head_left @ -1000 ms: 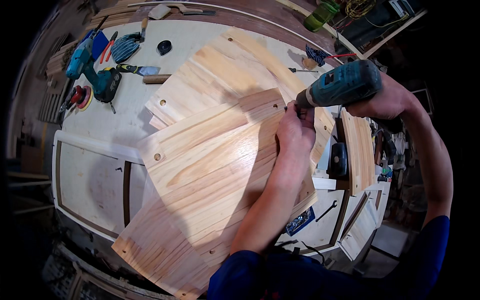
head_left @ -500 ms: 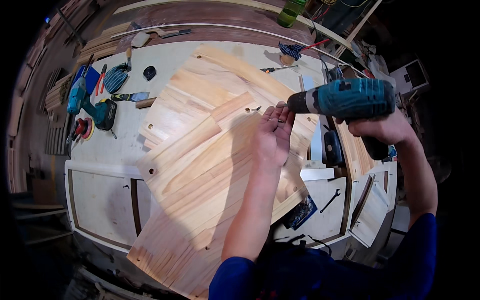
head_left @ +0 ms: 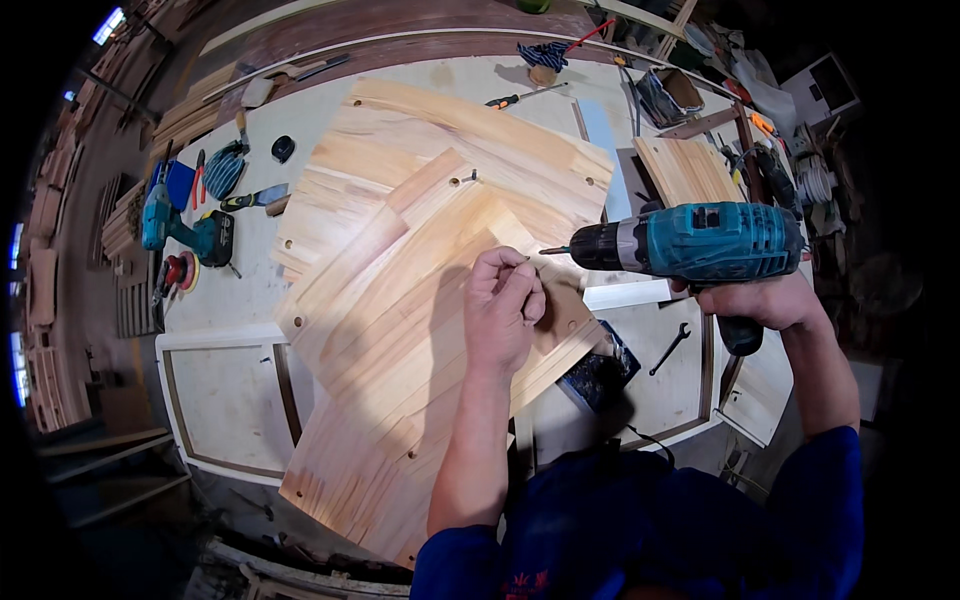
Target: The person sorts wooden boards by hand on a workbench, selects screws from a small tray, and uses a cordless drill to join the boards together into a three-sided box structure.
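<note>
My right hand [head_left: 768, 302] grips the handle of a teal cordless drill [head_left: 715, 240]. Its driver bit [head_left: 556, 250] points left, just right of my left hand [head_left: 505, 300]. That hand is closed, thumb and forefinger pinched together over the top board. A tiny dark tip shows at the pinch, too small to name. Beneath lies a stack of pale wooden panels, the top panel [head_left: 350, 345] having round holes near its corners. Beside its far hole, a small metal fastener [head_left: 470, 177] sticks up.
Another teal cordless drill [head_left: 205, 236], a putty knife [head_left: 250, 198] and a black tape roll [head_left: 283, 149] lie at the left. A screwdriver [head_left: 515, 99] rests beyond the panels. To the right are a wrench [head_left: 670, 348] and a dark blue box of small hardware [head_left: 600, 378].
My left hand has come away from the drill's chuck, nearer to me, its fingers curling closed. The drill has also moved nearer, its bit now showing. The whole view has shifted.
</note>
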A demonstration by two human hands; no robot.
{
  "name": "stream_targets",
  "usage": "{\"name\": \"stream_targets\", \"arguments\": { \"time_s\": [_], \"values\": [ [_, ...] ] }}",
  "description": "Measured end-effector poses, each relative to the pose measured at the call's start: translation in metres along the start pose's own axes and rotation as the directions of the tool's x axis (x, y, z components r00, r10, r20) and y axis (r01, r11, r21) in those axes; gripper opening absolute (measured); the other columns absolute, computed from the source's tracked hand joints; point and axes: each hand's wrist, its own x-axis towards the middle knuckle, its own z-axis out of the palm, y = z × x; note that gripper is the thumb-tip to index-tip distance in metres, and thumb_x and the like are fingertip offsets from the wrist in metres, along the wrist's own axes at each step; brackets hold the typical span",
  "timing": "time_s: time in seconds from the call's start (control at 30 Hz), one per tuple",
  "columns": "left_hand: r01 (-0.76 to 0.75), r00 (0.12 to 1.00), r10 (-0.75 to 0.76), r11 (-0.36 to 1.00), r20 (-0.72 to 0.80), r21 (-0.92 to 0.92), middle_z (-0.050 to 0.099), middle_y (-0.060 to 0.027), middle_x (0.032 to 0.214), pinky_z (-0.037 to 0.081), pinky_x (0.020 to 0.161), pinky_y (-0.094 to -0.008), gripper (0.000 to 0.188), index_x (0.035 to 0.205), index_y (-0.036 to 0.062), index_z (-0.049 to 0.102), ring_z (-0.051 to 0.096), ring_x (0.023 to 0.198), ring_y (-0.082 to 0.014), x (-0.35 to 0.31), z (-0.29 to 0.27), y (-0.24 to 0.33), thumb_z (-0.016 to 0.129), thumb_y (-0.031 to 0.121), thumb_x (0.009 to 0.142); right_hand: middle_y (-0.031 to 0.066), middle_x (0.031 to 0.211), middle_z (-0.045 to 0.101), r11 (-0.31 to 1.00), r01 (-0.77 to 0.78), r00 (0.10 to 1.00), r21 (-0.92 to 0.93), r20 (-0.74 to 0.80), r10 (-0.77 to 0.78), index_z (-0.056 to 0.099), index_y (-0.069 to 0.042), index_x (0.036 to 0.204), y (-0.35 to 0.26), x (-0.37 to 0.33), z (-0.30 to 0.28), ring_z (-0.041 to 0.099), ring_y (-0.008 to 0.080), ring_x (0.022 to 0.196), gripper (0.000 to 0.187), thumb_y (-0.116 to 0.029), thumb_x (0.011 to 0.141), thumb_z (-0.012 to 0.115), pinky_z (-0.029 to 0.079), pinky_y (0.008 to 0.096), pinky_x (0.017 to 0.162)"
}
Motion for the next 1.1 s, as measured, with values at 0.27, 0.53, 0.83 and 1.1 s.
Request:
{"name": "stream_targets", "arguments": {
  "time_s": [0.27, 0.53, 0.83, 1.1],
  "values": [
    [0.053, 0.996, -0.075, 0.941, -0.053, -0.334, 0.063, -0.005, 0.095, 0.049, 0.067, -0.0275, 0.018, 0.115, 0.0041, 0.06, 0.057, 0.078, -0.0139, -0.017, 0.017, -0.011, 0.053, 0.013, 0.101, 0.0078, 0.101, 0.072, 0.994, 0.026, 0.999, 0.104, 0.019, -0.028, 0.065, -0.005, 0.119, 0.017, -0.022, -0.004, 0.066, 0.0156, 0.093, 0.046, 0.0, 0.073, 0.073, 0.054, 0.0314, 0.084],
    [0.077, 0.976, -0.168, 0.858, -0.135, -0.507, 0.066, -0.0055, 0.103, 0.057, 0.08, -0.031, 0.018, 0.108, 0.007, 0.062, 0.064, 0.09, -0.0163, -0.027, 0.04, -0.04, 0.056, 0.021, 0.1, 0.0075, 0.103, 0.072, 0.99, -0.026, 0.999, 0.138, 0.037, 0.021, 0.066, -0.005, 0.117, 0.035, -0.038, -0.003, 0.066, 0.0157, 0.095, 0.044, 0.001, 0.074, 0.072, 0.054, 0.0316, 0.085],
    [0.104, 0.945, -0.232, 0.882, -0.232, -0.46, 0.067, -0.0073, 0.101, 0.058, 0.079, -0.0285, 0.018, 0.108, 0.0042, 0.061, 0.065, 0.092, -0.0175, -0.036, 0.042, -0.067, 0.057, 0.019, 0.099, 0.0103, 0.116, 0.068, 0.975, 0.221, 0.975, -0.001, -0.013, -0.221, 0.058, -0.004, 0.13, 0.054, -0.051, 0.005, 0.066, 0.0182, 0.102, 0.059, -0.002, 0.073, 0.073, 0.053, 0.0317, 0.09],
    [0.221, 0.842, -0.458, 0.773, -0.283, -0.595, 0.064, -0.007, 0.106, 0.053, 0.092, -0.032, 0.018, 0.108, 0.0052, 0.059, 0.062, 0.103, -0.0229, -0.063, 0.047, -0.108, 0.055, 0.021, 0.099, 0.0142, 0.115, 0.067, 0.927, 0.268, 0.963, -0.262, 0.101, -0.25, 0.052, -0.001, 0.136, 0.079, -0.072, 0.003, 0.068, 0.0196, 0.093, 0.073, -0.013, 0.069, 0.075, 0.054, 0.0329, 0.088]
  ]
}}
